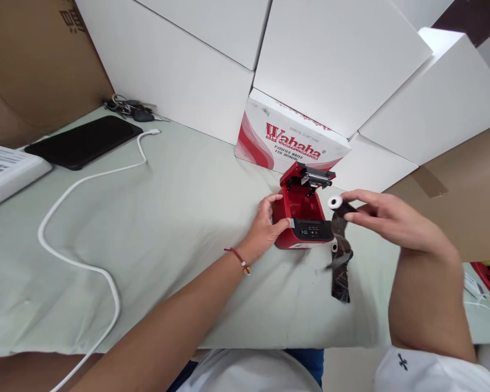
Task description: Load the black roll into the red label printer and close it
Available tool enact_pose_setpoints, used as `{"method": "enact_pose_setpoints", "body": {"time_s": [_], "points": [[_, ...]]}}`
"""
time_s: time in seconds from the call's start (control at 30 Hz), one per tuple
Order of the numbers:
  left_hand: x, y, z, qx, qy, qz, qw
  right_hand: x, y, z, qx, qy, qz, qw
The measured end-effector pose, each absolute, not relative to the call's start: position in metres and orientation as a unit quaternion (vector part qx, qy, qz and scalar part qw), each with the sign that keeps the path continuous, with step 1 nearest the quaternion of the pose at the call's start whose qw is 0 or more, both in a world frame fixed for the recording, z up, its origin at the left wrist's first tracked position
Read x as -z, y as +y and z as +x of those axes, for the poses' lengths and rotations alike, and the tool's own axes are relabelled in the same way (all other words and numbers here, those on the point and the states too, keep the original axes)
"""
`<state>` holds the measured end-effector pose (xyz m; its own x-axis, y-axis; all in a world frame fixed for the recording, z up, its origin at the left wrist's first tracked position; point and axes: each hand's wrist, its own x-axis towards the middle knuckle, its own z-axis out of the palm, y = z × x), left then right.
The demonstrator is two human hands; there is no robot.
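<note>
A small red and black printer (pixel 306 231) stands on the cloth with its lid (pixel 310 175) raised, and the red hollow inside shows. My left hand (pixel 266 220) grips its left side, the thumb on the front corner and the fingers along the side wall. Just right of the printer, my right hand (pixel 378 212) pinches a small paper roll (pixel 335 202) with a white end and a dark outer layer. From it dangles a dark, shiny strip (pixel 340 228). Below, on the cloth, lies more dark material (pixel 341 280) beside another small white-ended roll (pixel 334 247).
Behind the printer stands a Wahaha water carton (pixel 294 139) against white boxes (pixel 335 60). On the left lie a black phone (pixel 85 141), keys (pixel 133 108), a white cable (pixel 75 253) and a white box (pixel 12 174). Cardboard (pixel 457 201) borders the right side.
</note>
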<state>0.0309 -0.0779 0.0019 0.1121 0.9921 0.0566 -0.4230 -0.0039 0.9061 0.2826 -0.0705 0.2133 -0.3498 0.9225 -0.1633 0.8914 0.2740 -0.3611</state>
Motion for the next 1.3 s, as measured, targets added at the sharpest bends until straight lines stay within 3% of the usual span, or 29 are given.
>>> {"method": "enact_pose_setpoints", "body": {"time_s": [0.13,0.3,0.53,0.73,0.83,0.93,1.0,1.13,1.3], "points": [[-0.002,-0.077,0.031,-0.572,0.341,0.413,0.621,-0.220,-0.081,0.338,-0.274,-0.728,-0.628,0.027],[-0.002,-0.077,0.030,-0.572,0.347,0.414,0.618,-0.161,-0.077,0.339,-0.337,-0.703,-0.626,-0.026],[-0.004,-0.078,0.029,-0.578,0.343,0.412,0.616,-0.108,-0.099,0.347,-0.207,-0.690,-0.693,0.032],[-0.005,-0.078,0.030,-0.579,0.345,0.409,0.615,-0.090,-0.118,0.360,-0.197,-0.703,-0.683,-0.006],[-0.007,-0.079,0.029,-0.575,0.350,0.409,0.616,-0.102,-0.127,0.352,-0.218,-0.723,-0.654,-0.038],[-0.007,-0.079,0.028,-0.574,0.349,0.411,0.616,-0.147,-0.137,0.339,-0.326,-0.774,-0.535,-0.092],[-0.007,-0.079,0.028,-0.576,0.348,0.416,0.611,-0.181,-0.139,0.327,-0.358,-0.800,-0.476,-0.068],[-0.005,-0.078,0.027,-0.581,0.349,0.427,0.599,-0.215,-0.117,0.289,-0.314,-0.819,-0.479,-0.033],[-0.001,-0.077,0.028,-0.583,0.354,0.427,0.594,-0.193,-0.066,0.236,-0.180,-0.804,-0.567,0.021]]}}
